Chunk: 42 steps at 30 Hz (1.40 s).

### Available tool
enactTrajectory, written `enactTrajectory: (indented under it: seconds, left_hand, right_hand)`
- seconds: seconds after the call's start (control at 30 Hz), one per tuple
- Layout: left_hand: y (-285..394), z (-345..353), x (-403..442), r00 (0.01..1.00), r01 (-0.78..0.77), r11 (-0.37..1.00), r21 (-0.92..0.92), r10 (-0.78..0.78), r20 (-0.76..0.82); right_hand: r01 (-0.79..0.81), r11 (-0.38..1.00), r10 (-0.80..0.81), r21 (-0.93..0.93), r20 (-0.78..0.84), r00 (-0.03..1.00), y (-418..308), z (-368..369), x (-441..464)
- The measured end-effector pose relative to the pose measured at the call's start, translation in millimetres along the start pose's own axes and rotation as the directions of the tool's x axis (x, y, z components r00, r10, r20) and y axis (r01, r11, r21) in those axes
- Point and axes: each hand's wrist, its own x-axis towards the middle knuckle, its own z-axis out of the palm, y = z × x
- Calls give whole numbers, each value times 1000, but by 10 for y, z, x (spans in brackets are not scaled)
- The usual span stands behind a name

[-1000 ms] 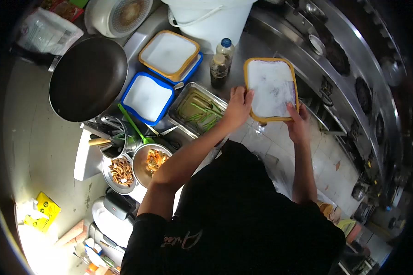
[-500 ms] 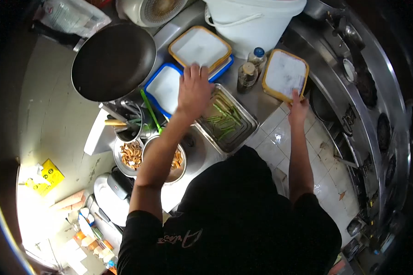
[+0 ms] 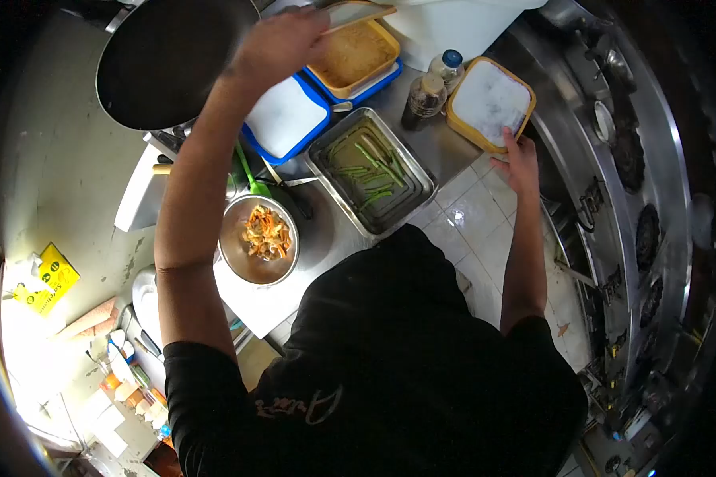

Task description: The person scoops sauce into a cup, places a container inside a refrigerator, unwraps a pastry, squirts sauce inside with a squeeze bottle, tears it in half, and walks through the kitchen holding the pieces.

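Since half a second ago, a lid (image 3: 356, 13) has risen off the yellow-rimmed container (image 3: 371, 77); it now tilts above the far part of the steel counter (image 3: 445, 155), baring brown contents. The left hand (image 3: 282, 44) grips its near edge. The open container sits on a blue-rimmed one (image 3: 364, 95). At the counter's right edge, the right hand (image 3: 519, 163) grips a white-topped tub (image 3: 492, 102) by its near corner, beside two bottles (image 3: 431, 91); whether the counter bears it, I cannot tell. A metal tray (image 3: 406, 211) of green stalks (image 3: 382, 168) stands by the near edge.
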Motion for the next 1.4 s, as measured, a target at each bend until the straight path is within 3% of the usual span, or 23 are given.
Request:
enactTrajectory:
  seconds: [0.07, 0.13, 0.2, 0.27, 0.37, 0.43, 0.5, 0.6, 0.63, 0.7, 0.8, 0.97, 1.0, 1.2, 1.23, 1.3, 1.4]
  left_hand:
    - [-81, -110, -22, 997, 65, 997, -36, -63, 47]
    - [-56, -3, -94, 998, 55, 997, -53, -56, -8]
    - [-5, 186, -152, 989, 60, 997, -57, -67, -128]
    - [21, 277, -135, 964, 1, 1000, 19, 4, -265]
    - [26, 310, -149, 933, -1, 993, 116, 42, -357]
    - [-124, 316, -117, 878, -54, 981, 188, 136, -460]
    - [-303, 421, -93, 897, -59, 968, 243, 158, -412]
    - [-294, 391, -100, 903, -28, 963, 267, 139, -407]
    - [-229, 375, -121, 932, 47, 990, 129, 3, -362]
    - [-240, 481, -201, 917, -19, 979, 203, 98, -387]
    - [-110, 424, -219, 900, -15, 997, 78, 47, -434]
    - [-118, 286, -41, 807, 77, 996, -46, -90, -584]
    - [-116, 264, -2, 781, 102, 993, -64, -120, -612]
    - [-57, 357, -204, 918, 124, 991, -54, -135, -374]
    - [-11, 361, -277, 917, 93, 993, -69, -113, -382]
    - [58, 464, -398, 914, 90, 996, -1, -83, -397]
    - [121, 680, -527, 916, 34, 995, 89, 5, -401]
  right_hand:
    - [7, 998, -9, -62, -31, 999, -51, 19, -33]
    - [131, 888, -244, -441, -209, 947, -24, -14, -28]
    - [245, 678, -536, -693, -238, 810, -57, -4, -112]
    - [372, 421, -800, -827, -145, 583, -333, 106, -435]
    - [578, 683, -664, -447, -51, 746, -890, 541, -1062]
    - [677, 612, -687, -409, 149, 712, -947, 773, -1231]
    - [693, 639, -645, -334, 258, 719, -949, 1049, -1315]
    - [767, 599, -653, -230, 413, 634, -994, 1365, -1356]
    - [770, 604, -634, -205, 461, 621, -1010, 1448, -1356]
    - [838, 516, -679, -176, 513, 526, -1101, 1587, -1358]
    - [869, 474, -659, -143, 597, 458, -1351, 1693, -1323]
    - [844, 477, -710, -246, 458, 535, -1999, 2069, -957]
    - [814, 534, -702, -230, 417, 578, -2099, 2185, -819]
    - [651, 759, -625, -8, 272, 732, -1874, 2815, 123]
    - [703, 711, -685, 0, 223, 693, -1852, 2865, 91]
    - [702, 691, -649, -173, 280, 708, -1838, 2728, -137]
    - [524, 847, -474, -95, 313, 823, -1651, 2642, -237]
